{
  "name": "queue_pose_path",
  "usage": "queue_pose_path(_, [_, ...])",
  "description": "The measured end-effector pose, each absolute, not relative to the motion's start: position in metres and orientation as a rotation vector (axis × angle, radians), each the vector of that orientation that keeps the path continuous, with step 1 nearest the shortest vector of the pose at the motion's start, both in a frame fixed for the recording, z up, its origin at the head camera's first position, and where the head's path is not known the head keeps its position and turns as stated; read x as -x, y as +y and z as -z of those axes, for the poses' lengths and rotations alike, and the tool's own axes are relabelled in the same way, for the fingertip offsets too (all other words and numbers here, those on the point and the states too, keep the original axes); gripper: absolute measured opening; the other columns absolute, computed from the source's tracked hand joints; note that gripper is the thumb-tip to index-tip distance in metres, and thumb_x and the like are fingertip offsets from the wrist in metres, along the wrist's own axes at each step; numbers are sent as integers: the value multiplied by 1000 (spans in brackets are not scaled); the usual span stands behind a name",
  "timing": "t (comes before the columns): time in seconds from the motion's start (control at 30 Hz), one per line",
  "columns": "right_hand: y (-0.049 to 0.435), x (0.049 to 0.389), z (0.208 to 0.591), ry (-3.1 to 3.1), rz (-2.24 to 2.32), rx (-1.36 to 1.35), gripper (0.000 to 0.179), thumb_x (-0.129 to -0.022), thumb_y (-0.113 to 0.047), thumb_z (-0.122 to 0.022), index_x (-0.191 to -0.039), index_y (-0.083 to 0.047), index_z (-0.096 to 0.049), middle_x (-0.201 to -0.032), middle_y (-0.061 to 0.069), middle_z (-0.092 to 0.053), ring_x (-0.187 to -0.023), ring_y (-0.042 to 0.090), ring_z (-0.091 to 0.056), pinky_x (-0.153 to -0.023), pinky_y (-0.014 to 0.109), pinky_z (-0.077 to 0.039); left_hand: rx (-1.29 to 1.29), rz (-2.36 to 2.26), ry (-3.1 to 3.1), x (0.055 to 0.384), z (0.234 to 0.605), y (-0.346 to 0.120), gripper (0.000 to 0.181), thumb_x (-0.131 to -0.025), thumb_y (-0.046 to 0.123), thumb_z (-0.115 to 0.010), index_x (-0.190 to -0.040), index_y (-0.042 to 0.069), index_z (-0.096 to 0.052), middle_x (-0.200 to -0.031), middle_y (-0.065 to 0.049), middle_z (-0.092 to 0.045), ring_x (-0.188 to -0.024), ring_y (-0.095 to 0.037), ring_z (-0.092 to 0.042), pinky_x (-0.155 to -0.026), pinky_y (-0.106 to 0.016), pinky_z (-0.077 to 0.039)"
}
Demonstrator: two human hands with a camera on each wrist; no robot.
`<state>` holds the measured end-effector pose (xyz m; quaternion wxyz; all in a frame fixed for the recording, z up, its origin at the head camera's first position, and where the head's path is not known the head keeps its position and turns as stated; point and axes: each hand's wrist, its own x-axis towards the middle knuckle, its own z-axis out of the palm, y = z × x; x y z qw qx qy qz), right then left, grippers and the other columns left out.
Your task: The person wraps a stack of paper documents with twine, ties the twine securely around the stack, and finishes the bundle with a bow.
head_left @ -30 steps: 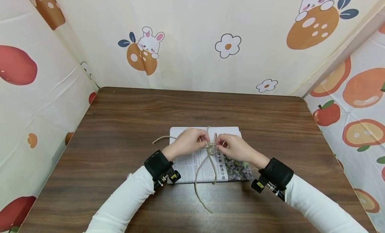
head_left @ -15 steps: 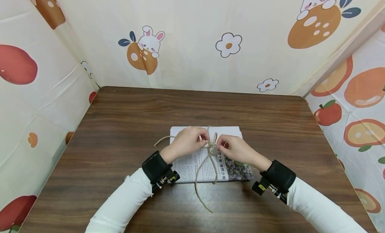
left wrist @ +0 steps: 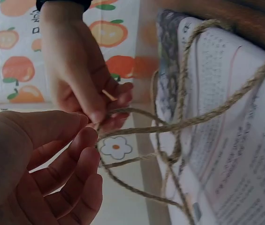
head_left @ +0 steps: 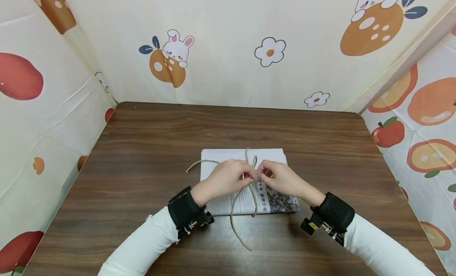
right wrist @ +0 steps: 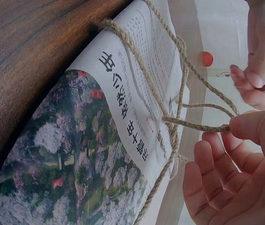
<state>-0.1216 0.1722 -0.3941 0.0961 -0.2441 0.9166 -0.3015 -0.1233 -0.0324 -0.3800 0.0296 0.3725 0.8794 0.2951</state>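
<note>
A folded newspaper bundle point(head_left: 222, 204) lies on the table, with text on the left and a blossom photo point(right wrist: 76, 154) at the right. Twine point(left wrist: 202, 116) crosses it both ways and meets in a knot near the middle. My left hand point(head_left: 231, 175) pinches twine between thumb and forefinger above the knot, its other fingers loosely bent. Close beside it, my right hand point(head_left: 281, 177) pinches a twine loop point(right wrist: 198, 125) with thumb and forefinger. In the head view the hands hide much of the knot. One loose end trails toward the front edge, another past the bundle's left side.
The brown wooden table point(head_left: 149, 137) surrounds the bundle. Cloth printed with rabbits, flowers and fruit hangs behind it point(head_left: 221, 70) and along both sides. Black straps point(head_left: 333, 212) with small cameras circle both wrists over white sleeves.
My left hand has moved right, close to my right hand, and now covers the knot in the head view. My right hand has barely moved; the bundle stays in place.
</note>
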Motion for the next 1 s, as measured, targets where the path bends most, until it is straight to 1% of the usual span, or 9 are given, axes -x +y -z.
queue_pose_path(0.1, [173, 120, 393, 2709, 904, 724, 6, -87, -9, -58, -85, -15, -58, -78, -6, -60, -73, 7, -57, -62, 23, -45, -1113, -892, 2713, 123, 383, -32, 13, -83, 12, -63, -90, 19, -72, -91, 8, -68, -72, -7, -59, -59, -18, -42])
queue_pose_path(0.2, [173, 119, 393, 2701, 920, 724, 7, -87, -9, -58, -85, -15, -58, -79, -7, -60, -74, 7, -57, -63, 23, -46, -1065, -897, 2716, 123, 385, -33, 14, -83, 12, -63, -91, 18, -72, -88, 7, -68, -71, -7, -59, -57, -18, -41])
queue_pose_path(0.33, [172, 118, 393, 2693, 932, 743, 7, -88, -11, -59, -85, -16, -57, -79, -8, -59, -74, 6, -56, -63, 23, -46, -1027, -928, 2713, 125, 389, -34, 13, -83, 11, -63, -90, 16, -72, -83, 7, -67, -70, -5, -58, -57, -17, -42])
queue_pose_path(0.57, [167, 114, 393, 2681, 938, 780, 7, -87, -11, -60, -85, -16, -57, -80, -7, -58, -74, 6, -55, -63, 22, -46, -888, -981, 2742, 127, 396, -34, 11, -84, 15, -62, -87, 17, -73, -79, 7, -67, -67, -1, -56, -59, -17, -43])
queue_pose_path(0.7, [164, 114, 394, 2686, 935, 813, 7, -87, -11, -61, -86, -17, -57, -81, -8, -59, -75, 5, -56, -64, 22, -46, -793, -1056, 2716, 127, 398, -34, 12, -85, 17, -61, -85, 16, -73, -73, 8, -65, -61, -1, -54, -58, -18, -42])
queue_pose_path(0.83, [160, 113, 395, 2709, 912, 879, 7, -87, -11, -62, -86, -16, -58, -82, -7, -59, -75, 5, -55, -65, 24, -48, -679, -1160, 2639, 127, 399, -35, 16, -87, 19, -58, -84, 15, -73, -67, 8, -63, -52, -4, -48, -53, -19, -38])
queue_pose_path(1.0, [155, 112, 396, 2752, 866, 963, 7, -85, -9, -63, -86, -14, -59, -81, -7, -59, -73, 4, -55, -64, 23, -48, -547, -1281, 2537, 129, 403, -36, 17, -87, 20, -57, -83, 15, -73, -67, 6, -63, -52, -6, -48, -53, -19, -37])
